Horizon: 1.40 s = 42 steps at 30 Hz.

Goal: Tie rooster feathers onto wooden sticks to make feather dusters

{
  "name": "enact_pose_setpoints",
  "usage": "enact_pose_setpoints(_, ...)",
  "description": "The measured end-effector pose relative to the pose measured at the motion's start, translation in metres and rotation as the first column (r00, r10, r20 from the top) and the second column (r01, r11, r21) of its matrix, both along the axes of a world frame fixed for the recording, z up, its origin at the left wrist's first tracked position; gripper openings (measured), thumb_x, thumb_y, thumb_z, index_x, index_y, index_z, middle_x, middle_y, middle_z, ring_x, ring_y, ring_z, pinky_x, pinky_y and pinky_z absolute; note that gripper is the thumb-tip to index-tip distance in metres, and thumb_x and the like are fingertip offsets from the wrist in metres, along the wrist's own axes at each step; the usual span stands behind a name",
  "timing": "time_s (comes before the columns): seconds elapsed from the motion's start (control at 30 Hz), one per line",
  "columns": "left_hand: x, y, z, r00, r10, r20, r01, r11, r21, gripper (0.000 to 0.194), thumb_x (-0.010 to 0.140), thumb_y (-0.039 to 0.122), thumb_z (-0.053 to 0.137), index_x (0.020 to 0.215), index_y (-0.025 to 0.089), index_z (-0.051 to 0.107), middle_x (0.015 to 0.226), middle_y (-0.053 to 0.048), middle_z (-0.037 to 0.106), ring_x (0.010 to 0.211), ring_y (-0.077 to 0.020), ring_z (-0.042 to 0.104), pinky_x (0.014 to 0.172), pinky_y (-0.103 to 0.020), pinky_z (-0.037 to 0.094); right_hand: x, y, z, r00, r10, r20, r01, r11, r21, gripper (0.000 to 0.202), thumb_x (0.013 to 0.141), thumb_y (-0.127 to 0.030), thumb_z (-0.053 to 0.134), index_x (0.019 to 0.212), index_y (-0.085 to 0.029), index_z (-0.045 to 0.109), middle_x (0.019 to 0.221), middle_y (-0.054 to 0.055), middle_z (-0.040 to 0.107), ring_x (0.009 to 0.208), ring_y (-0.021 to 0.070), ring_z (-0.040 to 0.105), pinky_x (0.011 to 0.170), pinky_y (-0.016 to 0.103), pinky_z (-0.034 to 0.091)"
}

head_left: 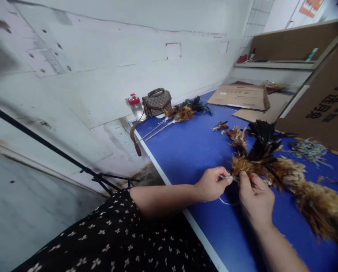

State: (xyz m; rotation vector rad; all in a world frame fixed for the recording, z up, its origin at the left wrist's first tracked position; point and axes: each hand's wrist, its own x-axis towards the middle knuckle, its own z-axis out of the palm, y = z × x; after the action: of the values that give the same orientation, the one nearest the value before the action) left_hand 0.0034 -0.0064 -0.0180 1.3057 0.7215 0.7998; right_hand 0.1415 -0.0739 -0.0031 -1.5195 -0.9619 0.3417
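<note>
Over the blue table, my two hands are close together at the near end of a bunch of brown feathers (241, 164). My left hand (213, 184) is closed in a pinch on a thin pale string, and a small dark tip shows between its fingers. A loose loop of string (228, 203) hangs just below. With thumb and fingers pressed together, my right hand (256, 194) grips the base of the brown feathers. Black feathers (264, 138) stand up just behind, and a long fluffy tan feather bundle (316, 192) stretches to the right.
Two feather dusters with thin sticks (160, 129) lie at the far left of the blue table (180, 151). Behind them are a brown handbag (157, 105) and a red-capped bottle (136, 107). Cardboard (242, 97) and bluish feather scraps (310, 149) lie farther right. A black tripod (101, 177) stands left.
</note>
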Motion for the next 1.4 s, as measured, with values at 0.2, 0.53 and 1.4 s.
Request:
enact_pose_setpoints(0.2,-0.008,0.005,0.01,0.998,-0.053,0.031,0.056,0.99,-0.131,0.046,0.09,0.056,0.088,0.104,0.021,0.062,0.082,0.005,0.064,0.054,-0.0061,0.048,0.051,-0.022,0.035,0.01,0.008,-0.007,0.937,0.067,-0.343,-0.08,0.996,-0.023,0.069,0.077,-0.087,0.092,0.073,-0.023,0.066,0.061,-0.001,0.058,0.053,0.0128,0.045,0.047,0.028,0.033)
enact_pose_setpoints(0.53,-0.018,0.018,0.027,0.984,-0.004,0.177,0.046,0.97,-0.239,0.07,0.072,0.064,0.102,0.106,0.022,0.058,0.08,0.005,0.064,0.051,-0.0042,0.043,0.047,-0.019,0.03,-0.003,0.003,-0.004,0.913,0.157,-0.376,-0.152,0.987,0.044,0.06,0.08,-0.078,0.093,0.098,-0.025,0.072,0.07,-0.001,0.066,0.059,0.0162,0.06,0.05,0.025,0.043)
enact_pose_setpoints(1.4,-0.013,0.031,0.041,0.973,0.067,0.22,0.009,0.945,-0.326,0.067,0.067,0.049,0.105,0.105,0.022,0.057,0.074,0.004,0.065,0.049,-0.0039,0.038,0.048,-0.018,0.023,-0.01,0.003,0.004,0.924,0.139,-0.357,-0.142,0.99,0.018,0.056,0.073,-0.066,0.098,0.099,-0.025,0.07,0.066,-0.002,0.064,0.052,0.0142,0.051,0.045,0.025,0.037)
